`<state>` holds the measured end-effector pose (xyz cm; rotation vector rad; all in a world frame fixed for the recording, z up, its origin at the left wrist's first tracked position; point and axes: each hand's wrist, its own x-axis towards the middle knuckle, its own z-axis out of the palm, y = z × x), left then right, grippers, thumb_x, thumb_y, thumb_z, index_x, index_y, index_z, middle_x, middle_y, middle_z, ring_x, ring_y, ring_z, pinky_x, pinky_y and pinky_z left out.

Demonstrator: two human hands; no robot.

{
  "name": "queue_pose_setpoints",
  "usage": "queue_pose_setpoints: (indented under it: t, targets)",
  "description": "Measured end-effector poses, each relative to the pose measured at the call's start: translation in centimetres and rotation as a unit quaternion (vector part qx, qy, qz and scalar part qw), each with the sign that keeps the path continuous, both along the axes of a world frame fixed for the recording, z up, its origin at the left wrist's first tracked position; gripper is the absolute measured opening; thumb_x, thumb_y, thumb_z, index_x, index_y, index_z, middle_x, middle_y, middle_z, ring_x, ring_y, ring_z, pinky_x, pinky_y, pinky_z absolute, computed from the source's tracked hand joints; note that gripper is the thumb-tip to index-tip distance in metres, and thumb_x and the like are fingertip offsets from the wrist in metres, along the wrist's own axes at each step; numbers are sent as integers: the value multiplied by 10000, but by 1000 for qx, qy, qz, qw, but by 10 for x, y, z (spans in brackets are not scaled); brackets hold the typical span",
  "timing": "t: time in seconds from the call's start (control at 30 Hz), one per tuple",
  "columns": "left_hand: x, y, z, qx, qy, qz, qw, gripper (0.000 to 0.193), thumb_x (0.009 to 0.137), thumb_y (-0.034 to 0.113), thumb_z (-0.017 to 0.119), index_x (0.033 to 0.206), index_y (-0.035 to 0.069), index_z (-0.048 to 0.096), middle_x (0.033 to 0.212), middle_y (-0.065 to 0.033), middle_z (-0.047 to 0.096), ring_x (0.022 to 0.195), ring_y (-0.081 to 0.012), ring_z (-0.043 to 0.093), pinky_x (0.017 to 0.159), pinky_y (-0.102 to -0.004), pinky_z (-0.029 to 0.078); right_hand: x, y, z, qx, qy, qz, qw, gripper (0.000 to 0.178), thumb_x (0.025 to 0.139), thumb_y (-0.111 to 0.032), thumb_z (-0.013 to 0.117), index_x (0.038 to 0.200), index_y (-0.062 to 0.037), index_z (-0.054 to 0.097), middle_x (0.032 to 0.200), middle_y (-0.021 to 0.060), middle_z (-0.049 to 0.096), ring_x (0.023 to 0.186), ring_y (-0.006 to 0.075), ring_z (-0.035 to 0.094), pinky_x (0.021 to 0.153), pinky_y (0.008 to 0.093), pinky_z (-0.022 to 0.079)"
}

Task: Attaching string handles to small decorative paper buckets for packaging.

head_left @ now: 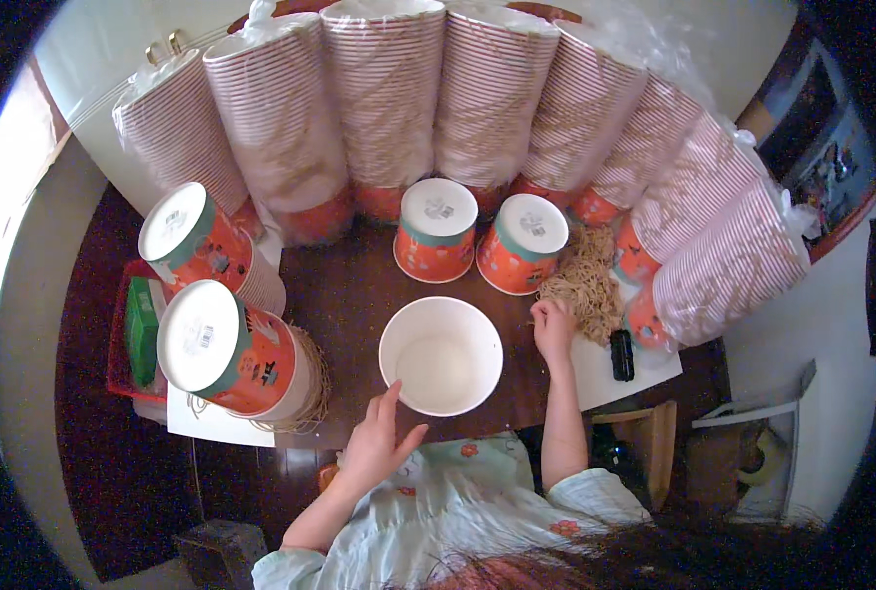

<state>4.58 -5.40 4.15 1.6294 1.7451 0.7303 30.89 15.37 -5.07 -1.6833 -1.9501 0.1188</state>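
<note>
A white paper tub [441,356] stands mouth up in front of me, with nothing visible inside. My left hand [379,438] is at its near left side, thumb and fingers apart, a fingertip at the rim. To the right, my right hand [553,329] is at the edge of a tangled pile of thin tan bands [587,285]. Its fingers are bent together; whatever they pinch is too small to make out. Beyond the open tub, two orange tubs with green bands, one orange tub [435,246] and another orange tub [524,246], stand upside down.
Tall plastic-wrapped tub stacks [384,98] curve around the table's far side. Two shorter stacks lean at left, the nearer stack [261,364] ringed by loose tan bands. A red basket [121,344] holds a green box [143,329]. A black object [622,355] lies at right.
</note>
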Motion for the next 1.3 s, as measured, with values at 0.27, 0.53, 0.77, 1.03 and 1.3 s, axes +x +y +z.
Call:
queue_pose_setpoints:
  t: [0.27, 0.53, 0.77, 1.03, 1.3]
  targets:
    - [-1, 2, -4, 93, 41, 48, 994, 615, 720, 241, 625, 1208, 21, 322, 937, -151, 503, 721, -293, 564, 546, -361, 476, 20, -6, -3, 8, -196, -32, 980, 133, 691, -152, 599, 822, -124, 592, 968, 26, 522, 953, 235, 452, 795, 416, 344]
    - [-5, 5, -4, 120, 55, 48, 990, 566, 717, 225, 625, 1178, 29, 362, 916, -135, 507, 577, -240, 536, 521, -341, 464, 28, 5, 7, 43, 16, -24, 999, 160, 711, -179, 605, 822, -65, 628, 841, 94, 557, 810, 269, 523, 778, 372, 385]
    - [-6, 8, -6, 145, 54, 50, 987, 541, 713, 204, 632, 1164, 36, 385, 884, -113, 500, 558, -189, 523, 494, -305, 449, 4, -11, 122, 153, 302, 25, 941, 111, 770, -35, 547, 851, -12, 619, 767, 51, 574, 753, 152, 544, 681, 268, 437]
    - [-11, 7, -13, 128, 28, 57, 990, 525, 715, 192, 627, 1158, 39, 391, 870, -98, 491, 581, -177, 521, 501, -294, 449, -28, -28, 148, 110, 329, 210, 914, 100, 782, -17, 542, 865, 8, 593, 826, 64, 561, 741, 134, 552, 643, 239, 457]
    - [-14, 6, -8, 138, 98, 33, 985, 352, 694, 149, 620, 1027, 98, 517, 896, -105, 502, 625, -229, 546, 538, -318, 461, -18, 9, 36, -115, 147, 105, 977, 208, 755, -211, 580, 842, -24, 610, 848, 133, 584, 803, 272, 556, 710, 343, 441]
